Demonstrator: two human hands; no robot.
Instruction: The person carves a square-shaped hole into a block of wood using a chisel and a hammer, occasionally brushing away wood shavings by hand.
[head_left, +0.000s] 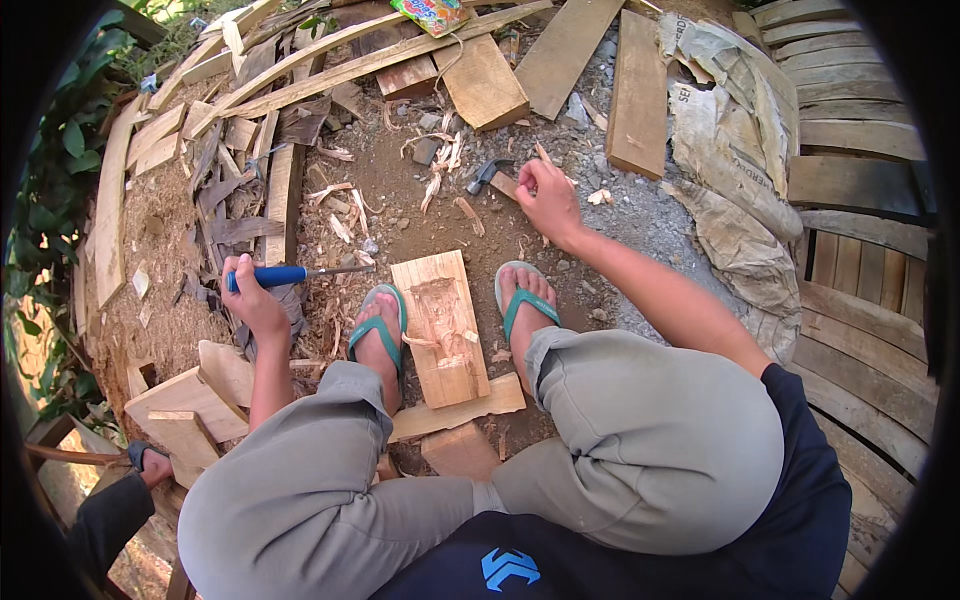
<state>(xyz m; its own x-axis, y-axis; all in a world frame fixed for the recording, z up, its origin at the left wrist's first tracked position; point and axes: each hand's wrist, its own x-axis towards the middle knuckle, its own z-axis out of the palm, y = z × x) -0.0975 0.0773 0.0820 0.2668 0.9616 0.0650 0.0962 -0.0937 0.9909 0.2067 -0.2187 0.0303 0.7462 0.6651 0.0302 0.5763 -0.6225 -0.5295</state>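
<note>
My left hand (254,305) is closed round the blue handle of a chisel (280,276), whose metal blade points right, above my left foot. My right hand (551,207) reaches forward, its fingers curled at the wooden handle of a hammer (489,176) with a dark head. Most of that handle is hidden behind the fingers. Between my sandalled feet lies a wooden block (468,360) with a rough hollow cut into its upper face. Loose chips rest in and beside the hollow. The block's near end sits on a flat piece of wood (500,396).
Boards and offcuts lie at the far side, including a thick plank (637,100) and a block (480,82). Shavings (440,170) litter the soil. Torn sacking (735,150) lies right, beside a slatted wooden wall (860,180). Another person's foot (153,466) shows at lower left.
</note>
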